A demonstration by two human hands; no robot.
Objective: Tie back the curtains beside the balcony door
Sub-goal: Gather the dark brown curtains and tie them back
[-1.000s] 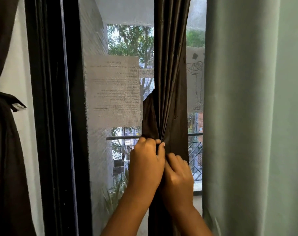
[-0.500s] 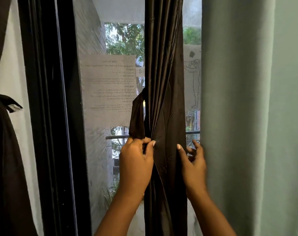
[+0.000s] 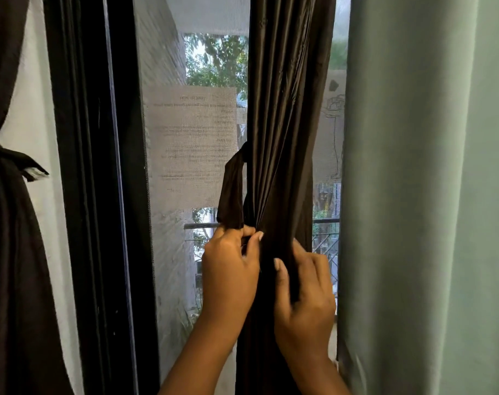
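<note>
Both hands (image 3: 231, 269) (image 3: 305, 292) on brown curtain (image 3: 282, 109), beside green curtain's (image 3: 427, 195) edge.

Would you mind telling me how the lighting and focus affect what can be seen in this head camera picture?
Head view: backlit by daylight through the balcony door screen, so the dark brown curtain shows few fold details; both the left hand and the right hand are lit and sharp; the green curtain looks soft; straight frames bow slightly at the edges.

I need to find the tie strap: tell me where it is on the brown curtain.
In the head view, the tie strap hangs centre frame along the left edge of the brown curtain, its lower end pinched by the left hand.
</note>
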